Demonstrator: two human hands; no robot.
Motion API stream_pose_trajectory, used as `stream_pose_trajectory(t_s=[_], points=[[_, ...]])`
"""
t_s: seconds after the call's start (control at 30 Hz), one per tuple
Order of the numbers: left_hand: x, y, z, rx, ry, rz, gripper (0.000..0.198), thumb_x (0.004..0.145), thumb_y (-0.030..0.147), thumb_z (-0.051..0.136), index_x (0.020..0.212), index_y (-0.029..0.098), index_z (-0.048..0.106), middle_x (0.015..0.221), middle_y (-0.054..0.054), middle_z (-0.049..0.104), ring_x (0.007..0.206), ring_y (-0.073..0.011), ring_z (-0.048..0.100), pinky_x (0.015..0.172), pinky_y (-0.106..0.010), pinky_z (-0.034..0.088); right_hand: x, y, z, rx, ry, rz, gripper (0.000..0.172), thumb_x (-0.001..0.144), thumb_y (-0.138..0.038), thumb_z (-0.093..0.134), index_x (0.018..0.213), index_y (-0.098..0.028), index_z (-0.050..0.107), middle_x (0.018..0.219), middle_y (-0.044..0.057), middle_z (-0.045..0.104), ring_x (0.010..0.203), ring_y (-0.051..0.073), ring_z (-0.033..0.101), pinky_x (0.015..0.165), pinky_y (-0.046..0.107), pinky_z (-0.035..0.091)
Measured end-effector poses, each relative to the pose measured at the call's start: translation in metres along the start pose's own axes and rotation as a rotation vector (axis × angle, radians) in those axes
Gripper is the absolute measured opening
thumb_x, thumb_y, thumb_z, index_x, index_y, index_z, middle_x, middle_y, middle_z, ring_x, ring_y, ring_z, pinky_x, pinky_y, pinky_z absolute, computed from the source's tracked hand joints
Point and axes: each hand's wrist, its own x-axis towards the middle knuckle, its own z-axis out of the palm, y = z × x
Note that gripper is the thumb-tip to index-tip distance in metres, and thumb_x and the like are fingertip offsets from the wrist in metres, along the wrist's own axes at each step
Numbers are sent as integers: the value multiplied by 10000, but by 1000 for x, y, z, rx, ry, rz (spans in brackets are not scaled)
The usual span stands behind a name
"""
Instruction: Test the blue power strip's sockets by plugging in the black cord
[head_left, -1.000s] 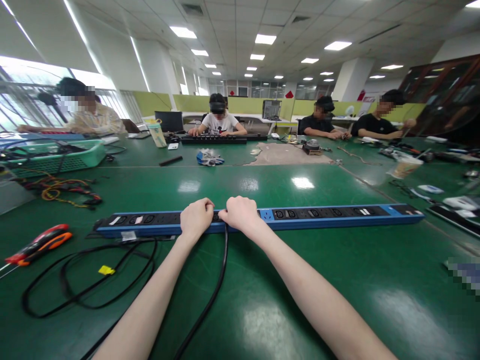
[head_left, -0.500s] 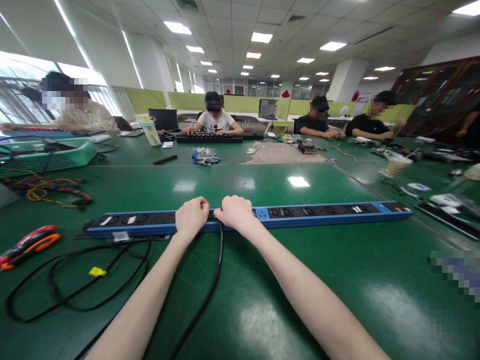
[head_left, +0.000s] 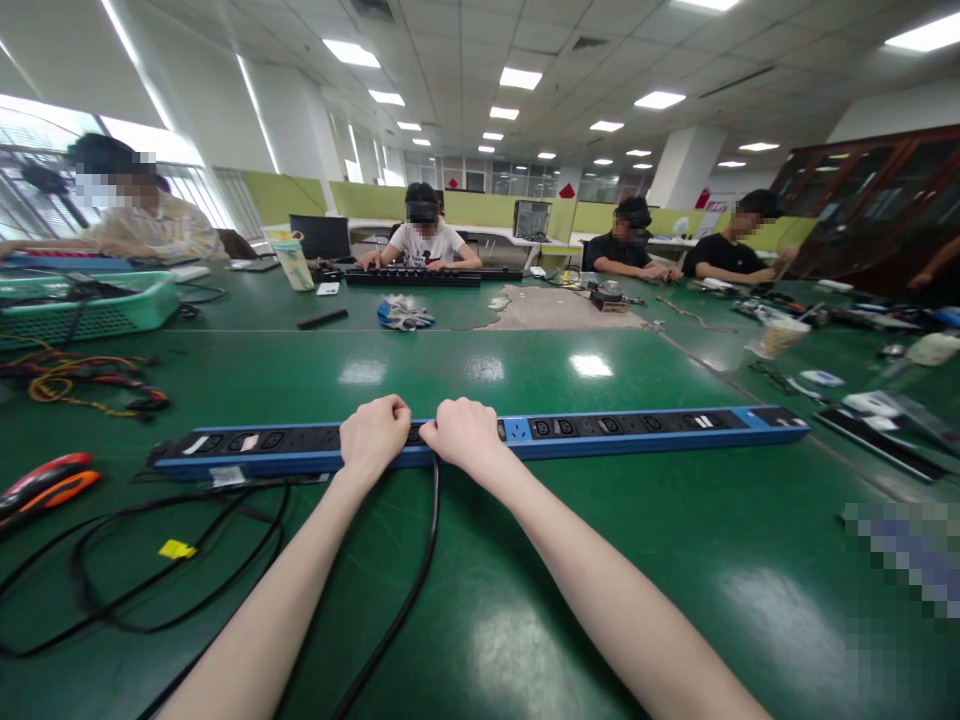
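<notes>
A long blue power strip (head_left: 637,440) with black sockets lies across the green table in front of me. My left hand (head_left: 373,436) is closed over its left-middle part, fingers curled out of sight behind it. Right beside it, my right hand (head_left: 466,436) is closed over the strip with its thumb pointing left. A black power cable (head_left: 431,550) comes out from under the right thumb and runs down toward me. The hands hide its end, so I cannot see whether it sits in a socket.
A coiled black cord (head_left: 82,570) with a yellow tag (head_left: 177,549) lies at left, near red-and-orange handled tools (head_left: 52,490). Beyond are a green basket (head_left: 142,305), loose wires (head_left: 67,380), gloves (head_left: 405,313) and drink cups (head_left: 292,262). Several people sit around the table.
The whole view has shifted slightly, so things appear a little further left. Both hands keep their places on the power strip.
</notes>
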Motion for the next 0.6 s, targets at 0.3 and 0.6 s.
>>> stream_pose_trajectory(t_s=[0.3, 0.6], points=[[-1, 3, -3, 1, -21, -11, 353, 950, 384, 464, 1005, 270, 794, 1010, -113, 799, 956, -304, 730, 843, -372, 522, 3, 1, 2, 15, -21, 6, 369, 949, -398, 560, 1091, -155, 797, 1093, 182, 791, 1052, 314, 758, 879, 401, 578], [-2, 2, -2, 2, -12, -4, 368, 953, 375, 444, 1009, 266, 790, 1024, -115, 798, 946, -294, 728, 837, -367, 517, 0, 3, 4, 1, -35, 45, 404, 974, -451, 526, 1099, -178, 796, 1109, 165, 791, 1058, 295, 754, 880, 370, 558]])
